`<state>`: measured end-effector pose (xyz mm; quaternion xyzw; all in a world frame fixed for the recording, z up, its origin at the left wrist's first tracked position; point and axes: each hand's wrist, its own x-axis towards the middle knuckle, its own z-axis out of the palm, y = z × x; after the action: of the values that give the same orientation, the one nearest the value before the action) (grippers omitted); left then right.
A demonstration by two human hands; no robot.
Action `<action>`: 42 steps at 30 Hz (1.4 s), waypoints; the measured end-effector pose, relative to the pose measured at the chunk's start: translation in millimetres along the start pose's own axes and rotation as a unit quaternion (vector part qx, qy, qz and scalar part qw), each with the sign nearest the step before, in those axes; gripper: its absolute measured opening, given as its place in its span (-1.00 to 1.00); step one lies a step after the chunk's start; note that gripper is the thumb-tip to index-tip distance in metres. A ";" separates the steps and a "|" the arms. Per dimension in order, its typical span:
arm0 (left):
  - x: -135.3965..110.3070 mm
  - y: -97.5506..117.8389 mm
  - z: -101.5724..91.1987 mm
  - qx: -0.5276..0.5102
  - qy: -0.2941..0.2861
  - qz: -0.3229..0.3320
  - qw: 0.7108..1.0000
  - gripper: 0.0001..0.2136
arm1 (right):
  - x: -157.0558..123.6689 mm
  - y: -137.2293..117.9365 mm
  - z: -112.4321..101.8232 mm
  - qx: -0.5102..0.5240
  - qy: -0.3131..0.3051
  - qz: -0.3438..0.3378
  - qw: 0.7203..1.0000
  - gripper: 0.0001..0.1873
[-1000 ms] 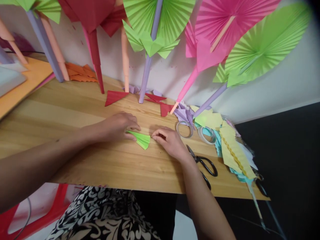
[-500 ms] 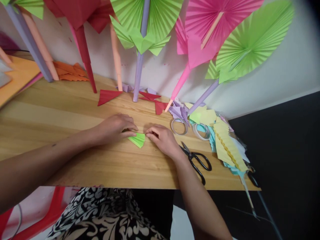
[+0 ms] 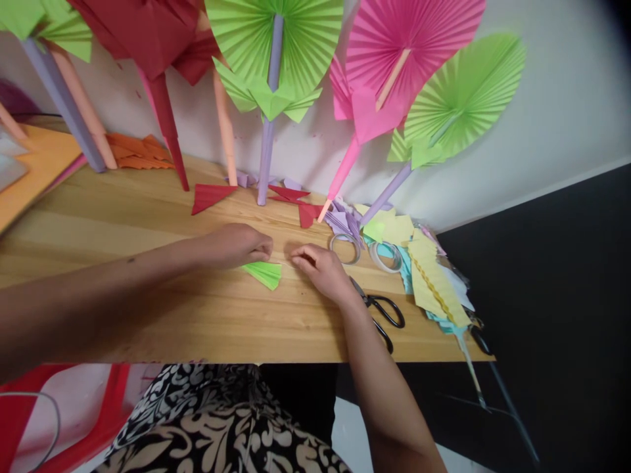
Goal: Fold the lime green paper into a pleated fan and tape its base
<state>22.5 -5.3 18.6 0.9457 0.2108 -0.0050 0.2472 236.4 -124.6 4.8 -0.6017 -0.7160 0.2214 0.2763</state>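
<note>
On the table point(image 3: 296, 335), green paper point(image 3: 266, 274) is overlapped at eleven o'clock by the curled left hand point(image 3: 244, 245), perhaps for steadying (either hand's grip cannot be told), and scissors point(image 3: 367, 300) are set, seemingly for reach, at four o'clock from the pinched right hand point(image 3: 321, 268).

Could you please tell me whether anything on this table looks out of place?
The right end looks untidy: the paper heap is jumbled, and a thin brush-like stick pokes out beyond the table. The scissors lie with handles spread, near the right hand. I see nothing spilled.
</note>
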 end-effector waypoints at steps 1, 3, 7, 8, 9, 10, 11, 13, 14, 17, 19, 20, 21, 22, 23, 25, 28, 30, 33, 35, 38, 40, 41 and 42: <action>1.3 1.9 -2.5 -0.006 -0.003 0.003 1.000 -0.81 | -0.2 -1.3 0.6 -0.005 -0.003 -0.004 1.000 -0.91; 3.6 4.0 -4.9 -0.024 -0.005 0.006 1.000 -0.81 | -0.6 -4.4 2.8 -0.030 -0.010 -0.018 0.999 -0.95; 7.1 1.7 -1.2 -0.046 -0.013 -0.007 0.999 -0.83 | -0.3 -9.9 8.3 -0.125 -0.010 -0.035 0.991 -0.92; 7.7 0.7 0.4 -0.046 -0.015 -0.007 0.999 -0.83 | 0.0 -10.5 9.3 -0.148 -0.009 -0.034 0.988 -0.91; 8.3 -0.2 1.8 -0.046 -0.014 -0.007 0.999 -0.83 | 0.3 -10.8 10.0 -0.169 -0.007 -0.032 0.985 -0.92; 8.7 -0.9 3.1 -0.047 -0.013 -0.007 0.999 -0.83 | 0.6 -10.7 10.5 -0.187 -0.006 -0.029 0.982 -0.93; 9.1 -1.4 4.1 -0.047 -0.012 -0.007 0.999 -0.83 | 0.9 -10.4 10.6 -0.202 -0.005 -0.026 0.979 -0.93; 9.8 -2.1 6.0 -0.050 -0.005 -0.009 0.999 -0.84 | 1.1 -9.2 10.0 -0.219 -0.002 -0.021 0.976 -0.92; 10.0 -2.5 6.9 -0.050 -0.001 -0.007 0.999 -0.84 | 1.2 -8.6 9.2 -0.221 -0.001 -0.017 0.975 -0.90; 10.8 -4.3 9.3 -0.051 0.012 0.011 0.999 -0.84 | 0.3 -8.5 4.1 -0.208 -0.002 -0.005 0.978 -0.87; 11.1 -6.1 10.2 -0.055 0.011 0.022 0.998 -0.84 | -1.5 -10.2 -1.8 -0.182 -0.008 -0.004 0.983 -0.84; 11.2 -7.0 10.4 -0.059 0.009 0.026 0.998 -0.84 | -2.9 -11.6 -5.3 -0.167 -0.008 -0.006 0.986 -0.81; 11.3 -7.8 10.5 -0.062 0.009 0.028 0.998 -0.84 | -4.4 -13.2 -9.0 -0.151 -0.008 -0.011 0.988 -0.77; 11.4 -8.5 10.6 -0.064 0.011 0.031 0.997 -0.84 | -6.1 -15.1 -12.5 -0.139 -0.009 -0.018 0.990 -0.74; 11.5 -8.9 10.7 -0.066 0.014 0.034 0.997 -0.83 | -7.9 -17.2 -15.8 -0.128 -0.014 -0.023 0.991 -0.72; 11.7 -9.2 10.8 -0.073 0.021 0.036 0.996 -0.82 | -10.9 -21.5 -20.5 -0.110 -0.034 -0.034 0.993 -0.72; 12.1 -8.0 10.5 -0.082 0.026 0.037 0.996 -0.82 | -13.2 -26.3 -22.8 -0.098 -0.071 -0.049 0.991 -0.77; 12.4 -7.0 10.1 -0.087 0.022 0.034 0.995 -0.83 | -13.2 -27.6 -22.3 -0.108 -0.081 -0.051 0.989 -0.80; 12.5 -5.9 10.1 -0.088 0.017 0.027 0.996 -0.85 | -12.5 -26.7 -20.9 -0.147 -0.064 -0.035 0.986 -0.79; 12.4 -5.8 10.6 -0.081 0.018 0.025 0.996 -0.85 | -12.5 -24.9 -19.7 -0.174 -0.050 -0.026 0.983 -0.77; 12.3 -6.1 11.6 -0.071 0.019 0.031 0.997 -0.82 | -13.8 -22.0 -17.2 -0.197 -0.035 -0.017 0.980 -0.77; 12.4 -6.5 12.0 -0.070 0.018 0.035 0.997 -0.79 | -15.0 -20.9 -15.7 -0.201 -0.018 -0.013 0.979 -0.77; 12.4 -6.7 12.1 -0.071 0.016 0.036 0.997 -0.78 | -15.4 -20.8 -15.3 -0.200 -0.009 -0.012 0.980 -0.77; 12.5 -6.8 12.2 -0.072 0.016 0.036 0.997 -0.77 | -15.6 -21.0 -15.2 -0.199 -0.003 -0.012 0.980 -0.77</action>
<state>32.3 -0.7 3.3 0.9325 0.1803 0.0343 0.3110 232.8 -144.0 27.9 -0.6353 -0.7537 0.0727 0.1520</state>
